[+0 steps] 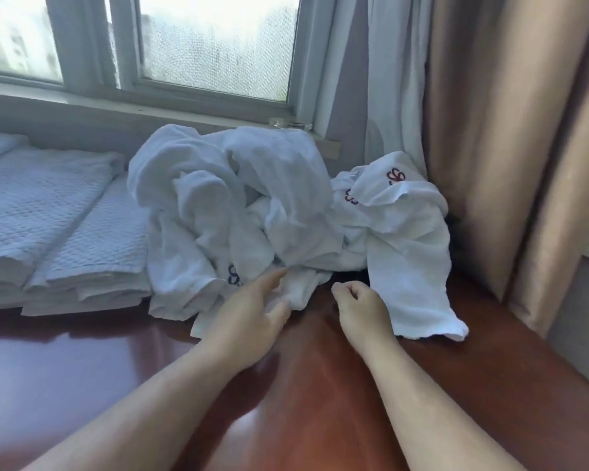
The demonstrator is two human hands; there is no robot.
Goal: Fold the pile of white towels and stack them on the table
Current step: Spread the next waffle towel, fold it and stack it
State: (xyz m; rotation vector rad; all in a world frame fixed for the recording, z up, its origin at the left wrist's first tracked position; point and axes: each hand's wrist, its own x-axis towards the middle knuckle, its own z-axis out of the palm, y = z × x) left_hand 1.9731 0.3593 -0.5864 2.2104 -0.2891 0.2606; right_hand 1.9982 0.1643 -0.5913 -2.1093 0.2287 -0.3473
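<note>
Two bare forearms reach forward over the glossy reddish-brown wooden bench (82,362), the nearest things in view. At the foot of the crumpled pile of white terry towels (238,205), the left hand (252,317) pinches a low fold of cloth between thumb and forefinger. The right hand (363,305) hovers just beside the pile with its fingers curled in and nothing in them that I can see.

The main risk is the tangle. The towels are twisted through one another, so pulling on that low fold would likely drag its neighbours along, and one long towel (412,266) already trails down the right side toward the bench edge; a sharp tug could send it, or a lump of the heap, onto the floor. The polished surface would let cloth slide easily. A wide sweep could also knock the two stacks of folded white quilted cloths (48,215) lying just left of the pile.

The pile sits at the back of the bench beneath the window (201,45), beside the beige curtain (507,130). It is soft and rumpled, heaped high in the middle, with small red and dark embroidered marks (395,175) showing on a few folds. None of it looks folded yet.
</note>
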